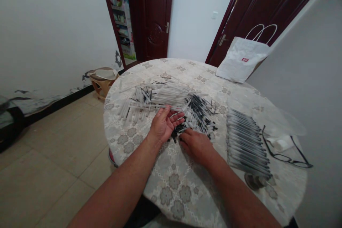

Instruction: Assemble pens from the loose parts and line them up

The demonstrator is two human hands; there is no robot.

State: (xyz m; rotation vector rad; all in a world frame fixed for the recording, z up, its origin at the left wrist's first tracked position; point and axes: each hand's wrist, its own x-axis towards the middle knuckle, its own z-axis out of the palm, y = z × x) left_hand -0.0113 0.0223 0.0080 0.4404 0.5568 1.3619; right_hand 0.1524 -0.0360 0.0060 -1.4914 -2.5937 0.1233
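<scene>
My left hand is palm up beside the pile, its fingers apart and slightly curled; a white tube passes near its thumb, and I cannot tell whether they touch. My right hand reaches palm down into small black caps at the near edge of the pile. Its fingertips are drawn together, and what they hold is hidden. Beyond both hands lie many white pen barrels and a bunch of thin dark refills. To the right, a row of assembled-looking pens lies side by side.
The round table has a flowered cloth. On its right are black-framed glasses, a clear plastic bag and a small round object. A white paper bag stands at the back right. A stool is on the floor left.
</scene>
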